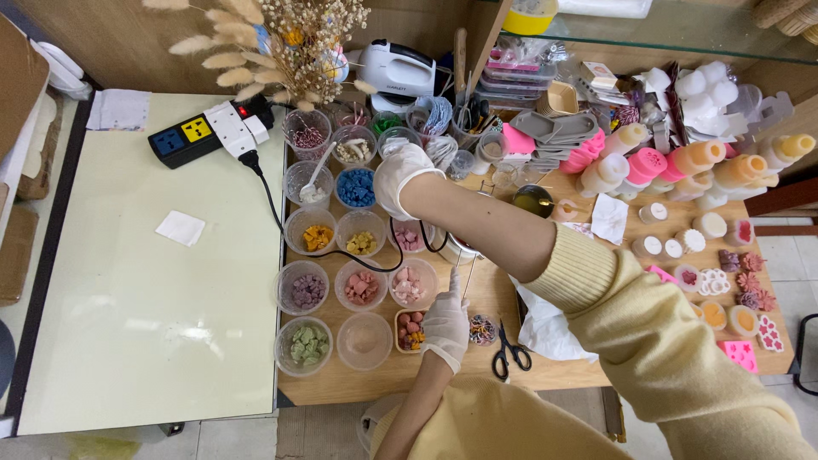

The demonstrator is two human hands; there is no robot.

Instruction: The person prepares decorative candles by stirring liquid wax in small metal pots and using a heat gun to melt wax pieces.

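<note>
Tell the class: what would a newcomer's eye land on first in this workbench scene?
First, the grid of clear cups of coloured wax pieces at the table's centre, where the gloved right hand reaches over the back cups and the gloved left hand holds a thin stick nearer the person. Next, the orange and pink squeeze bottles at the far right.

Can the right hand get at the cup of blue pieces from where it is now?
Probably yes. The right hand hovers just beside the cup of blue pieces, whose top is open, with nothing between them. The left hand holds a thin stick nearer the person.
</note>
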